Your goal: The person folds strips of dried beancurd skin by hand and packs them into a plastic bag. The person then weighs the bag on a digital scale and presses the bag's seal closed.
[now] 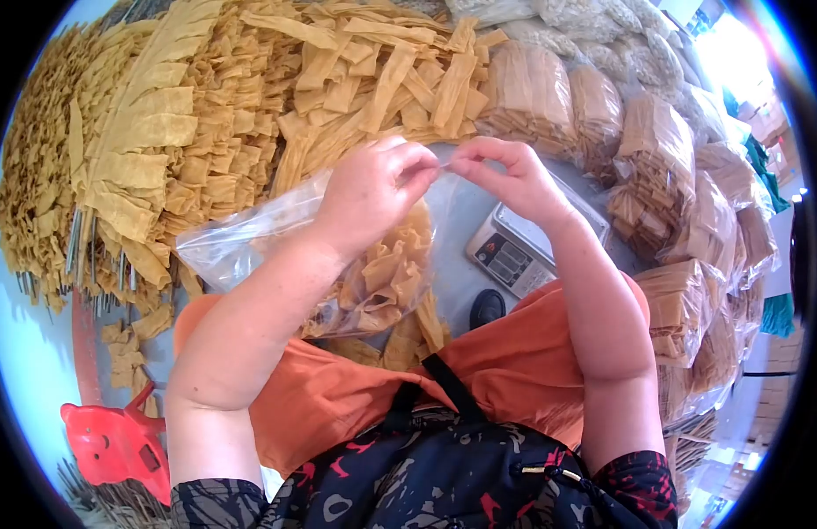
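My left hand [369, 194] and my right hand [514, 179] are raised in front of me with their fingertips almost meeting. Both are closed in a pinch on thin clear film, seemingly the edge of a clear plastic bag [241, 238]. Below my hands, the bag holds folded yellow strips [386, 278] that look like dried bean curd skin. My left forearm hides part of the bag. To the right, under my right wrist, a digital scale [512, 253] rests on the grey floor. Its weighing plate is partly covered by my right forearm.
Large heaps of yellow strips [400, 70] spread ahead and to the left, some hung on rods. Filled clear packets [651, 163] are stacked along the right. A red plastic stool [118, 445] stands at lower left. A dark shoe tip [488, 309] shows beside the scale.
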Demonstrator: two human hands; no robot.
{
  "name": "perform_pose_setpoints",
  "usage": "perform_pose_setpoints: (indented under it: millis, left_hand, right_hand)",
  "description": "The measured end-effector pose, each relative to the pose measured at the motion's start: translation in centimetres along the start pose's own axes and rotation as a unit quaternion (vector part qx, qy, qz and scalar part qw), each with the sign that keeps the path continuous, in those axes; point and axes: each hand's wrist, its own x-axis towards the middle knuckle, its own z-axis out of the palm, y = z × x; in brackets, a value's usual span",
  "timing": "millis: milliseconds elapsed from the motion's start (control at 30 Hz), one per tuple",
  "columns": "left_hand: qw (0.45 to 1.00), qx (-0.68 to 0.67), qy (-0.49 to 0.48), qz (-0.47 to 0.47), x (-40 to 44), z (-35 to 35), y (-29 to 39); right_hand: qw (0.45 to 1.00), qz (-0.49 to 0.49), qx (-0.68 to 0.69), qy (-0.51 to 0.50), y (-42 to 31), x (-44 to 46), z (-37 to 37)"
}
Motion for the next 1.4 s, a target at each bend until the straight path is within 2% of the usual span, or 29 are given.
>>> perform_pose_setpoints:
  millis: [233, 300, 433, 600, 800, 1000, 1400]
  left_hand:
    - [0.999, -0.030, 0.001, -0.017, 0.0, 0.1, -0.1]
    - [0.994, -0.091, -0.018, -0.063, -0.1, -0.5, 0.2]
    - [0.988, -0.106, -0.044, -0.105, -0.3, -1.3, 0.0]
    - [0.995, -0.047, -0.052, -0.064, -0.8, -1.7, -0.9]
    - [0.997, 0.008, -0.049, -0.060, -1.8, -2.6, -0.9]
    - [0.992, -0.011, -0.051, -0.117, -3.2, -3.7, -1.3]
    - [0.990, 0.075, -0.048, -0.113, -6.5, -5.8, -3.9]
  right_hand:
    - [0.999, -0.034, -0.038, 0.021, -0.2, 0.2, 0.3]
    - [0.998, -0.037, -0.040, 0.025, 0.1, 0.4, 0.2]
    - [0.997, -0.045, -0.044, 0.036, 0.6, 0.3, 0.1]
    - [0.998, -0.019, -0.047, 0.027, 0.7, 0.0, -0.4]
    - [0.999, 0.011, -0.029, 0.015, 0.8, -0.2, -0.3]
    - [0.999, -0.007, -0.033, 0.039, 1.1, -0.1, 0.0]
    - [0.998, 0.041, -0.030, 0.048, 1.9, -0.1, -0.7]
